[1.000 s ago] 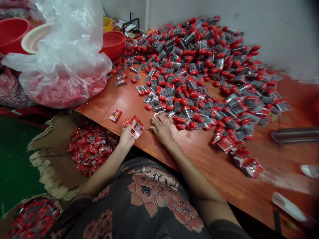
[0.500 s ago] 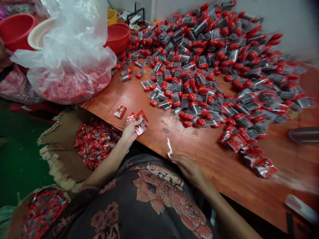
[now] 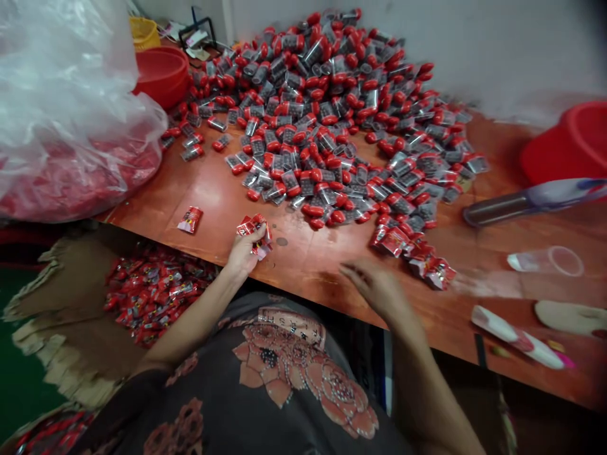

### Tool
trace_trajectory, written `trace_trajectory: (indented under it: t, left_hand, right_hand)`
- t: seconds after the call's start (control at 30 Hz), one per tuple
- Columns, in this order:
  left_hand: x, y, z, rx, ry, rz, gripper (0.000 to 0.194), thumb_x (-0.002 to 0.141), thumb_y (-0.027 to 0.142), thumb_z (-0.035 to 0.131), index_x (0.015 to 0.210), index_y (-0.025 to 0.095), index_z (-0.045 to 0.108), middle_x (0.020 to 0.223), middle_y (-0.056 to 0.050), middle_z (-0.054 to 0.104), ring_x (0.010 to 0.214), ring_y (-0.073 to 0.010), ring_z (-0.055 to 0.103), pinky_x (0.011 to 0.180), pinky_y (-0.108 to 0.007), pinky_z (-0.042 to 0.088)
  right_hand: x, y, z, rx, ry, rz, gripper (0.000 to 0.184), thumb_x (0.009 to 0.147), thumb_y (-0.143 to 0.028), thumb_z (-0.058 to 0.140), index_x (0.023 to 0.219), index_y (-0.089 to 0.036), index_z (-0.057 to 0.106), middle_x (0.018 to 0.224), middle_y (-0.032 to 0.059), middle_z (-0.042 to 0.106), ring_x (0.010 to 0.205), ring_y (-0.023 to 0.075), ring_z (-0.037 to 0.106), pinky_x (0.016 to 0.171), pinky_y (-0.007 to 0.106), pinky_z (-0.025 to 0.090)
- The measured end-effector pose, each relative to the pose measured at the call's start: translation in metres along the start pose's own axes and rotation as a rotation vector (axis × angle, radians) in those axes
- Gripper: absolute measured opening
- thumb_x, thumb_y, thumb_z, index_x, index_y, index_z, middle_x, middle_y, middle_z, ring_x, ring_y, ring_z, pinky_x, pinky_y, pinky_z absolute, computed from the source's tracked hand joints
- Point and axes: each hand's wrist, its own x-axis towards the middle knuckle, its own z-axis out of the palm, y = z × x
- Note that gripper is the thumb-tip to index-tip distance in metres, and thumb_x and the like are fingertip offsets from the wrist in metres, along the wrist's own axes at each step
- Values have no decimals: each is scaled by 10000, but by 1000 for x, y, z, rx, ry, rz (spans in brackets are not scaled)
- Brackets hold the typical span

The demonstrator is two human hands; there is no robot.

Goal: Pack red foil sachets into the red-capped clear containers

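The left hand (image 3: 244,254) is closed on a few red packets (image 3: 260,235), its thumb pressing on top. To the left of it, one single packet (image 3: 190,220) lies on the tabletop (image 3: 213,189). The right hand (image 3: 377,289), blurred, is loosely half-open and visibly empty; beyond both hands lie heaped red-capped containers (image 3: 308,117).

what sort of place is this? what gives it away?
Probably a small packing workshop: a large heap of red-ended clear containers on a worktable, a torn cardboard box of small red packets below its edge, and a bulging plastic bag.
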Motion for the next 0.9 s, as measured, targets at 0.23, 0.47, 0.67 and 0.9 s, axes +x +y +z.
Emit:
trace_trajectory:
  t: [0.23,0.47,0.67,0.9]
  left_hand:
    - [-5,6,6,22,-7,-111,149,671,58,709,729,163,621,628,0,677,543,-116,620,592,-258,527]
    - [-3,17,4,-11,73,-154,149,674,22,635,718,161,600,588,-2,652,522,-124,613,621,-282,539]
    - [-1,4,9,-24,39,-173,117,750,23,696,771,128,651,722,-52,715,623,-153,673,718,-326,561]
    - [9,-5,1,-87,27,-87,83,780,110,734,794,151,662,732,-19,723,642,-149,678,681,-303,560]
  right_hand:
    - [136,-31,49,-308,458,-25,358,929,-389,546,1164,-153,677,1067,183,633,953,303,603,766,416,483]
    - [105,-32,57,-212,467,-91,314,948,-258,448,1102,-153,702,957,135,636,894,265,600,796,410,494]
    - [82,-30,61,-120,383,-207,357,981,-206,390,1232,-207,643,1133,137,627,1027,260,598,866,409,508]
    - [102,-62,81,-349,-17,-326,286,938,-273,554,1193,-181,644,1153,165,641,1047,310,593,777,386,501]
